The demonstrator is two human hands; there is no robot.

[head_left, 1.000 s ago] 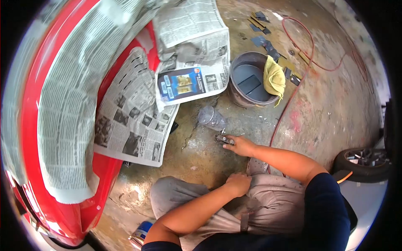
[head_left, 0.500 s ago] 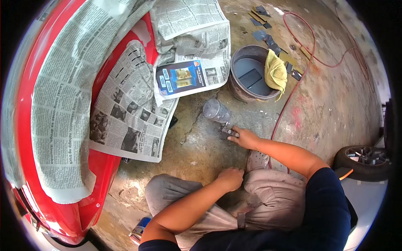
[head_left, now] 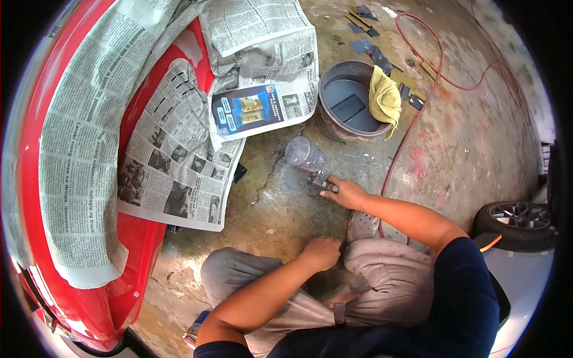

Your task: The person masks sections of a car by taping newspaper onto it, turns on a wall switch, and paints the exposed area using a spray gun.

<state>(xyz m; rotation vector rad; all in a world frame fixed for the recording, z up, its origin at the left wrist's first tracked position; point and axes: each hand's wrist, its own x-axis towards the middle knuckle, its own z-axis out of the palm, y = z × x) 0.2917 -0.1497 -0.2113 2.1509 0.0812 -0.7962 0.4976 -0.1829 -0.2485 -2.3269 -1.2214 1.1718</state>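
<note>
My right hand (head_left: 346,192) is closed around a small spray gun (head_left: 321,181), held low over the concrete floor. A translucent cup (head_left: 305,154) is at the gun's far end, tilted to the upper left. My left hand (head_left: 322,252) is curled above my lap, near my bent knee; its fingers face away and what they hold, if anything, is hidden. Beyond the cup stands a bucket (head_left: 329,122) of grey water with a dark rectangular piece in it. A yellow cloth (head_left: 384,98) hangs over the bucket's right rim.
A red car panel (head_left: 134,262) partly covered with newspaper (head_left: 77,155) fills the left side. A red hose (head_left: 401,147) curves along the floor on the right. Sanding sheets (head_left: 362,46) lie behind the bucket. A wheel (head_left: 514,225) is at the far right.
The view has shifted slightly. My left hand has moved a little to the left, away from my thigh. My right hand still holds the spray gun in nearly the same place.
</note>
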